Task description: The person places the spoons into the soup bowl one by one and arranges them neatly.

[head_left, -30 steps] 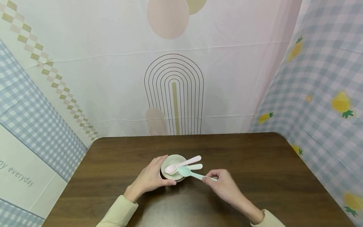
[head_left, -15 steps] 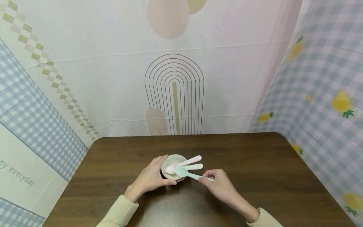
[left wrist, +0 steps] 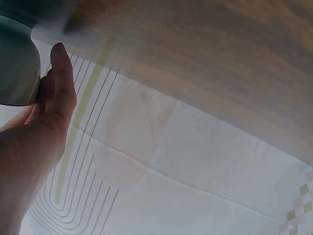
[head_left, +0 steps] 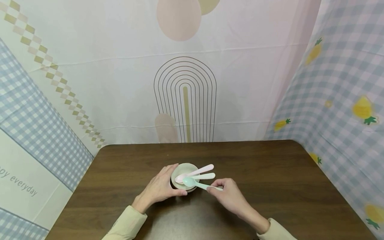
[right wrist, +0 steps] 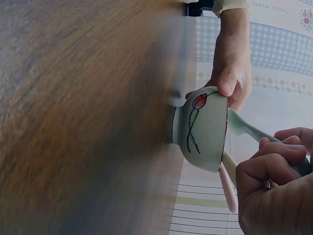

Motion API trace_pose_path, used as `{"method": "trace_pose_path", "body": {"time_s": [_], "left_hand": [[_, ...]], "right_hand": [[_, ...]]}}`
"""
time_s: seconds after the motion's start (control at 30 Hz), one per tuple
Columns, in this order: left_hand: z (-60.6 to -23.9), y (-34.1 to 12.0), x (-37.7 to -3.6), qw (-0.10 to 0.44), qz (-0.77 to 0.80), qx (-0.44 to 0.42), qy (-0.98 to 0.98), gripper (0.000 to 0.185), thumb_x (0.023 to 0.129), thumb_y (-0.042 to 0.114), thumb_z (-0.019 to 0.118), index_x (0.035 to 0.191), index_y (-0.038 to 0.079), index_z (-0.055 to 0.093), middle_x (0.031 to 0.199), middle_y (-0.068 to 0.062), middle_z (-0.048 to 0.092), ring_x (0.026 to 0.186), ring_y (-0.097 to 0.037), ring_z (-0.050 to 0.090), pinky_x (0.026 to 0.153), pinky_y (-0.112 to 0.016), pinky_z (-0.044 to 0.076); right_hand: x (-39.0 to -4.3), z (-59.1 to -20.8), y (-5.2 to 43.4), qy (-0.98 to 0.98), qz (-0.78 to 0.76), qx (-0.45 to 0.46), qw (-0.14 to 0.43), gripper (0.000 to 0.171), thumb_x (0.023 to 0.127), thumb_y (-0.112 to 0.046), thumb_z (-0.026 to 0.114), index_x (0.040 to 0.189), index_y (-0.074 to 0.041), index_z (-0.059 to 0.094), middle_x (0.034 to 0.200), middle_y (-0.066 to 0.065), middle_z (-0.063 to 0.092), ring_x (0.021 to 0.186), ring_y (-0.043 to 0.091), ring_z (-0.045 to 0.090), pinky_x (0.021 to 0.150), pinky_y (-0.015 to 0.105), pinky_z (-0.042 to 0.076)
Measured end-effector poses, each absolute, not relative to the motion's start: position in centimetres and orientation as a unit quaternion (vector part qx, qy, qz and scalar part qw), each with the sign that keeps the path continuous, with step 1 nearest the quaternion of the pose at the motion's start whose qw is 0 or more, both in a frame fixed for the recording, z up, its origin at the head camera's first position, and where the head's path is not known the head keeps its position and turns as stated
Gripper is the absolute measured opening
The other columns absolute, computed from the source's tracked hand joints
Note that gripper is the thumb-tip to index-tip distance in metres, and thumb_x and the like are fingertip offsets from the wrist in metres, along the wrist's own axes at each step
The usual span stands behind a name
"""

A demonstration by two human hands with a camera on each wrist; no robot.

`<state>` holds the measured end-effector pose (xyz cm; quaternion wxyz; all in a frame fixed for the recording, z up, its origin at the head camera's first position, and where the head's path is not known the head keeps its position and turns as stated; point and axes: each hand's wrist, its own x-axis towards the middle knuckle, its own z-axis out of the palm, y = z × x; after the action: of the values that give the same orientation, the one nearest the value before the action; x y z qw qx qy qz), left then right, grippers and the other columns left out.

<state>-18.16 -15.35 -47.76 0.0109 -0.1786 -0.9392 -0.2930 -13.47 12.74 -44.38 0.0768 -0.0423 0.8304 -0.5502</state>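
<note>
A small pale bowl [head_left: 177, 168] with a flower drawn on its side stands on the table, its painted side visible in the right wrist view. My left hand [head_left: 159, 185] holds the bowl from the left, thumb at the near rim and fingers round the far side. Inside lean a pink spoon [head_left: 204, 170] and a whitish-green spoon [head_left: 207, 176], handles out over the right rim. My right hand [head_left: 228, 195] pinches a mint green spoon [head_left: 189, 181] by its handle, the spoon's head over the bowl's opening. In the right wrist view that mint spoon [right wrist: 252, 129] slants above the rim.
The dark wooden table [head_left: 270, 176] has rounded far corners. Behind it hangs a pale patterned cloth [head_left: 126, 93], with a blue checked cloth [head_left: 336, 123] along the right side and another checked cloth [head_left: 39, 110] on the left.
My right hand has moved a little to the left with the mint green spoon, whose head is now further over the bowl. My left hand and the bowl have stayed in place.
</note>
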Motion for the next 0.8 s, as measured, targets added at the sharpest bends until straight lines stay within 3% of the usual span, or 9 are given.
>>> {"method": "trace_pose_path", "body": {"time_s": [0.8], "left_hand": [[-47.6,-15.3,-18.1,0.011,-0.289,-0.18,-0.94,0.113,0.073,0.061,0.095,0.162,0.007,0.05,0.157,-0.012,0.061,0.144,-0.031,0.059,0.112,-0.058,0.054]], "right_hand": [[-13.7,-44.5,11.4,0.849,-0.525,-0.021,0.06,0.018,0.089,-0.019,0.079,0.083,-0.003,0.078,0.06,-0.007,0.048,0.055,0.01,0.039,0.049,0.022,0.027]]}}
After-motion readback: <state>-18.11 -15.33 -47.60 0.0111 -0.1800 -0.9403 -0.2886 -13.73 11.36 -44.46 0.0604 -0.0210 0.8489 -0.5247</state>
